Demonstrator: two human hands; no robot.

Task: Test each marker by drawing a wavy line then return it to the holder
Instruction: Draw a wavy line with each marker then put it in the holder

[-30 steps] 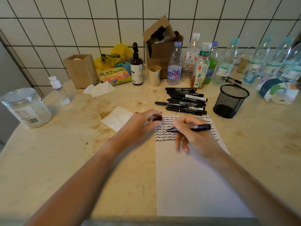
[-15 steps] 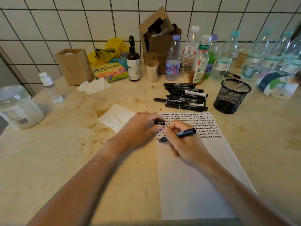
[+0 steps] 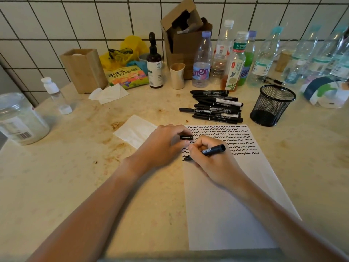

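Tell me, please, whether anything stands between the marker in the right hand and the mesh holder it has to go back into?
Nothing visible does. The marker is in the right hand over the paper; the mesh holder stands to the far right with an open top. The pile of markers lies left of that line. The left hand pinches the cap.

Black marker (image 3: 213, 150) — white paper (image 3: 224, 201), black wavy lines (image 3: 234, 138)

Marker (image 3: 213, 150): matt black plastic, w/ cap (image 3: 186, 137) same. Paper sheet (image 3: 226, 195): smooth, matt white. Holder (image 3: 272, 105): black wire mesh, metal. Table (image 3: 66, 176): pale stone-look, smooth, stained. Bottles (image 3: 202, 61): clear glossy plastic. Wall (image 3: 56, 19): glossy tile.
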